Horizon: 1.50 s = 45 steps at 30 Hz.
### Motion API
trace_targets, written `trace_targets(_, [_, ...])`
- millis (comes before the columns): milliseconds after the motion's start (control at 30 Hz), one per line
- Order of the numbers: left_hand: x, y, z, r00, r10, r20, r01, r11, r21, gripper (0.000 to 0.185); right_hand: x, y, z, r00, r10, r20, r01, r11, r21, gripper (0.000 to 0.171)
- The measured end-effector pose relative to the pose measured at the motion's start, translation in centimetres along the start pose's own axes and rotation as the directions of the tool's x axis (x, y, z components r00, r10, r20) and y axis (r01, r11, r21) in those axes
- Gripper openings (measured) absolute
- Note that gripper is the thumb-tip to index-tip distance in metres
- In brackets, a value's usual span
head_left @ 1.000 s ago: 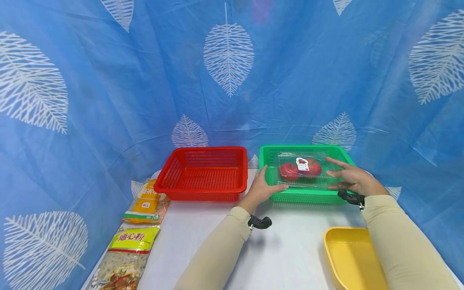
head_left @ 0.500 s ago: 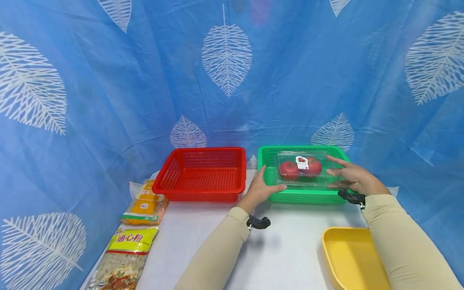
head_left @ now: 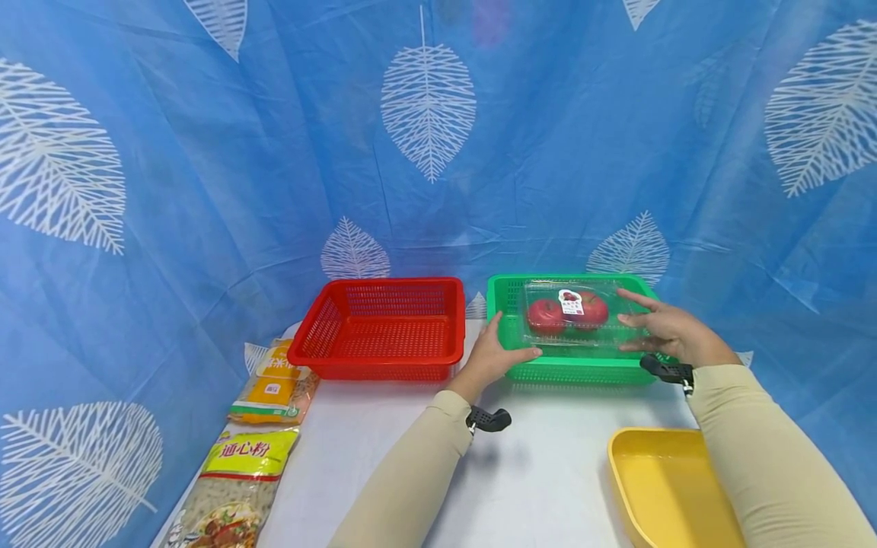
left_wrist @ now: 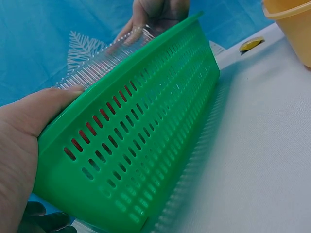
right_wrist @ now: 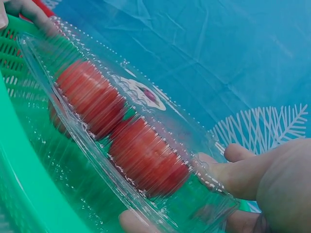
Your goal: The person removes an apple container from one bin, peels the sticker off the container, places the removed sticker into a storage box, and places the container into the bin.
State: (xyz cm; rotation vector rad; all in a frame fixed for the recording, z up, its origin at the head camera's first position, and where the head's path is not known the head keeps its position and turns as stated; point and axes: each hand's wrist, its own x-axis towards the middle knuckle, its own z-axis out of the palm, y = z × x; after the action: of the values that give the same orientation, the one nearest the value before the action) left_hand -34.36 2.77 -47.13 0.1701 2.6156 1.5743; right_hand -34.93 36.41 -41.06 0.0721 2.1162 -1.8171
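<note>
Head view: my left hand (head_left: 495,356) and right hand (head_left: 668,332) each grip one end of the clear clamshell box (head_left: 574,320) with two red tomatoes (head_left: 567,312) and a label on its lid. It sits above the green basket (head_left: 507,301), at rim level. Against the frames from a second ago, the box has come up a little: the tomatoes sit higher against the far basket wall, and my right hand has risen with it. My reading: the box is being lifted clear of the basket, not lowered.

Right wrist view: thumb under the near edge, fingers (right_wrist: 240,151) curled over the far edge, so the grip is a pinch on the plastic.

Left wrist view: thumb (left_wrist: 41,109) lies along the basket rim at the box's ribbed edge; the other fingers are hidden.

Also on the desk (head_left: 541,472): red basket (head_left: 384,327) just left of the green one, yellow tub (head_left: 658,479) near my right forearm, two food packets (head_left: 256,426) at the left edge.
</note>
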Motion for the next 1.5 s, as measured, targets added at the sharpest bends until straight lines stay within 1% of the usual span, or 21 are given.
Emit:
trace_targets(100, [0.0,-0.1,0.0,1.0,0.001,0.001,-0.001,1.0,-0.003,0.111,0.0,-0.2,0.1,1.0,0.006,-0.01,-0.006,1.0,0.009,0.081])
trace_targets(233, [0.1,-0.1,0.0,1.0,-0.002,0.002,0.002,1.0,-0.012,0.112,0.0,-0.6,0.3,1.0,0.023,-0.017,-0.022,0.998,0.057,0.081])
trace_targets(333, [0.2,-0.1,0.0,1.0,-0.007,0.0,0.007,1.0,-0.01,0.113,-0.1,-1.0,0.4,0.999,0.027,-0.02,-0.025,0.997,0.07,0.081])
trace_targets(900, [0.5,-0.3,-0.1,1.0,-0.015,0.018,0.015,1.0,-0.002,0.114,-0.6,-2.0,1.1,0.999,0.001,-0.034,0.0,0.999,0.035,0.081])
trace_targets(1167, [0.4,-0.6,-0.1,1.0,0.003,0.02,-0.003,1.0,-0.026,0.113,-1.0,-2.3,1.2,0.999,0.011,-0.03,-0.01,1.0,0.028,0.08])
trace_targets(1500, [0.3,-0.5,-0.1,1.0,0.009,0.021,-0.008,0.999,-0.035,0.113,-1.8,-3.1,1.5,1.0,-0.005,-0.02,0.006,1.0,0.022,0.083])
